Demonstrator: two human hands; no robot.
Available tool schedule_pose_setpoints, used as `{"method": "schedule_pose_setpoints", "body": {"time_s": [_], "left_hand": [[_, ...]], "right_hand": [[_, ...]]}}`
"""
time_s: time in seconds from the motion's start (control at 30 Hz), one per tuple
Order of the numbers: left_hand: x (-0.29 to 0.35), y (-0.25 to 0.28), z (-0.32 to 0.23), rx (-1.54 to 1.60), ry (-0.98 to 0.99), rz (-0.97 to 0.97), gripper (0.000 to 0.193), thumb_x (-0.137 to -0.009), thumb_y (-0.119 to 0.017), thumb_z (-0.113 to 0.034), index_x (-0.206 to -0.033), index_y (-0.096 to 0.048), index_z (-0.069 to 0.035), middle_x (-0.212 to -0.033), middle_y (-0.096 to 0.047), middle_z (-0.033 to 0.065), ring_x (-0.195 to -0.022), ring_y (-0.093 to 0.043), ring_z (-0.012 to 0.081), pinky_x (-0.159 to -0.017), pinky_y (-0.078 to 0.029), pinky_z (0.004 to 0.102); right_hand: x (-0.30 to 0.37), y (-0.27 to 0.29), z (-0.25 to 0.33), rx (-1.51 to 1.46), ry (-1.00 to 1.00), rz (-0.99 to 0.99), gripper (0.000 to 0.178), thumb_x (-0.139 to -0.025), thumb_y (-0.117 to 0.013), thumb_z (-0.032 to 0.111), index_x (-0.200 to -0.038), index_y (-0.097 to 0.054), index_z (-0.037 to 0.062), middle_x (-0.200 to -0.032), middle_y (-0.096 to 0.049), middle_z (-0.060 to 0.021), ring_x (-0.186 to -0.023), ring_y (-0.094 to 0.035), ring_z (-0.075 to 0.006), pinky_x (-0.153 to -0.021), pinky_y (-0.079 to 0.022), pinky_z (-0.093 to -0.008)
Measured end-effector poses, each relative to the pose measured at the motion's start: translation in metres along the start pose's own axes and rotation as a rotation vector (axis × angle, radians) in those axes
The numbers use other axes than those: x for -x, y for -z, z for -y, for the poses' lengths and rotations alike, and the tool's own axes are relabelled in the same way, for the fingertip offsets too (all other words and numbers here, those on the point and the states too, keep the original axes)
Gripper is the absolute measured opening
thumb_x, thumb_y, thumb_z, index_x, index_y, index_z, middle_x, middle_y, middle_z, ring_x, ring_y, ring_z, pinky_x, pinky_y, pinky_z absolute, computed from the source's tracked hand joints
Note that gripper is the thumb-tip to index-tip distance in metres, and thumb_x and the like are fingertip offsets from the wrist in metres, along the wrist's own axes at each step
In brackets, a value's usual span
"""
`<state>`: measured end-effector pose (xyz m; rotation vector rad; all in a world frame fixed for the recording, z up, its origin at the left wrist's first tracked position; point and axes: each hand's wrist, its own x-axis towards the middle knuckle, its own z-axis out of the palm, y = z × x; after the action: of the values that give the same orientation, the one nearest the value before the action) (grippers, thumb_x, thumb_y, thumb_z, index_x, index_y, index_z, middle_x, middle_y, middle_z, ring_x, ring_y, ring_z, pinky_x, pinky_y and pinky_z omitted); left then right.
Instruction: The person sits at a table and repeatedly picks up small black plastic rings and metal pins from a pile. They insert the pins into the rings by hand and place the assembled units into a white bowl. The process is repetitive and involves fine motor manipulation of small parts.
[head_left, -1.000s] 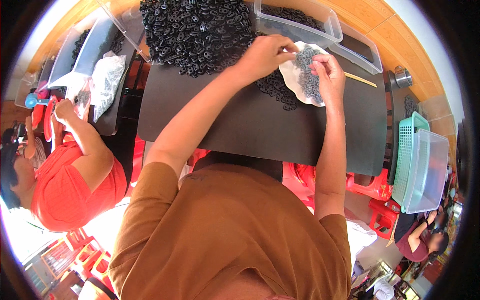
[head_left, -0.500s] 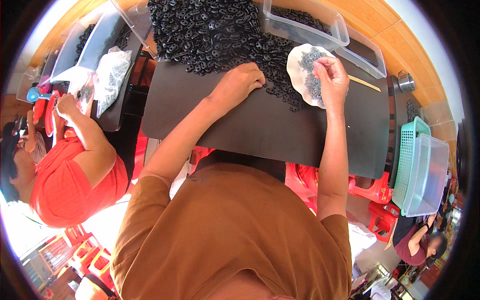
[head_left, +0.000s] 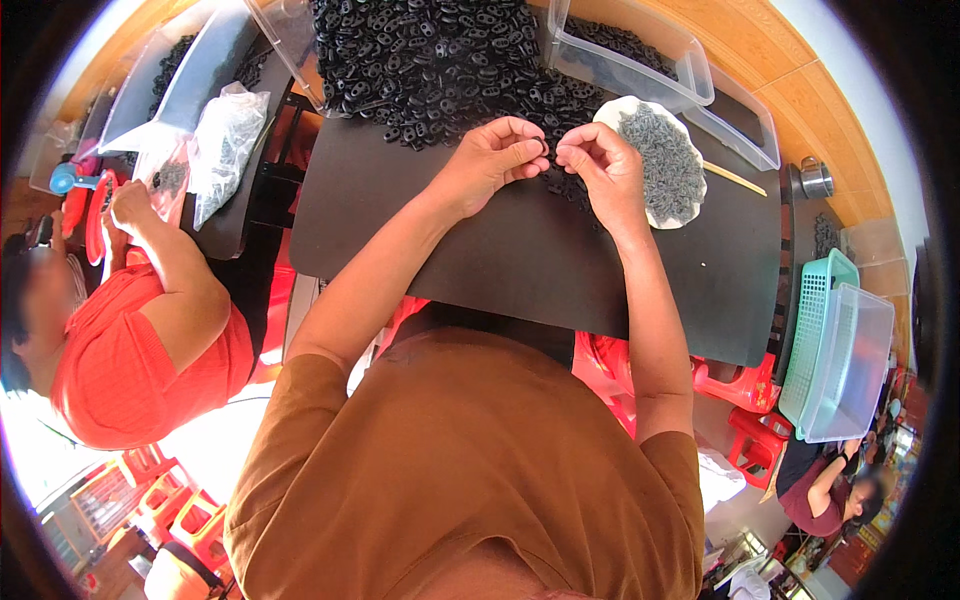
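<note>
My left hand [head_left: 494,165] is closed in a pinch on a small black plastic piece, held just above the dark table [head_left: 400,240]. Facing it, a short gap away, my right hand [head_left: 606,172] has its thumb and fingertips pressed together; whatever they hold is too small to make out. Beyond both hands spreads a large heap of black two-holed plastic pieces [head_left: 430,65]. Right beside my right hand lies a pale plate with a wavy rim [head_left: 612,112], covered with tiny grey pieces [head_left: 665,165].
Clear plastic bins [head_left: 690,75] stand behind the plate, near a thin wooden stick [head_left: 735,178]. Farther right are a metal cup [head_left: 815,178] and a green basket [head_left: 808,340]. At left, a person in red [head_left: 150,350] works beside a plastic bag [head_left: 228,150].
My right hand has left the plate and come inward to my left hand. My left hand has lifted from the heap's near edge, moving slightly right, with a black piece in its fingers.
</note>
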<state>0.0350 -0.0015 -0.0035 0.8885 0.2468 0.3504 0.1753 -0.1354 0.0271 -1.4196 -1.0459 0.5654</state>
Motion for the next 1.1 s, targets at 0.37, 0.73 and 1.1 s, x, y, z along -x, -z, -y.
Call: {"method": "schedule_pose_setpoints", "body": {"time_s": [0.37, 0.73, 1.1], "left_hand": [[0.004, -0.002, 0.001, -0.004, 0.176, 0.027, 0.012, -0.095, -0.065, -0.015, -0.103, -0.061, -0.006, -0.093, -0.066, 0.0032, -0.082, -0.066, 0.0096, -0.074, -0.056, 0.0201], [0.002, -0.001, 0.007, -0.009, 0.081, -0.026, 0.013, -0.095, -0.065, -0.013, -0.105, -0.061, -0.006, -0.095, -0.067, 0.0037, -0.079, -0.067, 0.0101, -0.070, -0.055, 0.0208], [0.005, -0.013, 0.011, -0.177, 0.004, -0.059, 0.013, -0.100, -0.056, -0.012, -0.107, -0.058, -0.001, -0.096, -0.067, 0.0076, -0.079, -0.067, 0.0123, -0.072, -0.056, 0.0228]], "right_hand": [[0.001, 0.001, 0.012, 0.474, 0.383, 0.063, 0.013, -0.081, -0.070, -0.003, -0.092, -0.071, 0.0029, -0.085, -0.067, -0.0083, -0.074, -0.067, -0.0203, -0.064, -0.053, -0.0302], [0.003, -0.001, 0.019, 0.500, 0.403, 0.081, 0.012, -0.082, -0.070, -0.002, -0.093, -0.069, 0.0031, -0.085, -0.066, -0.0074, -0.074, -0.066, -0.0205, -0.063, -0.053, -0.0302], [0.006, -0.012, 0.015, 0.664, 0.485, 0.046, 0.010, -0.086, -0.065, 0.002, -0.095, -0.063, 0.0052, -0.082, -0.060, -0.0074, -0.072, -0.064, -0.0260, -0.059, -0.052, -0.0360]]}}
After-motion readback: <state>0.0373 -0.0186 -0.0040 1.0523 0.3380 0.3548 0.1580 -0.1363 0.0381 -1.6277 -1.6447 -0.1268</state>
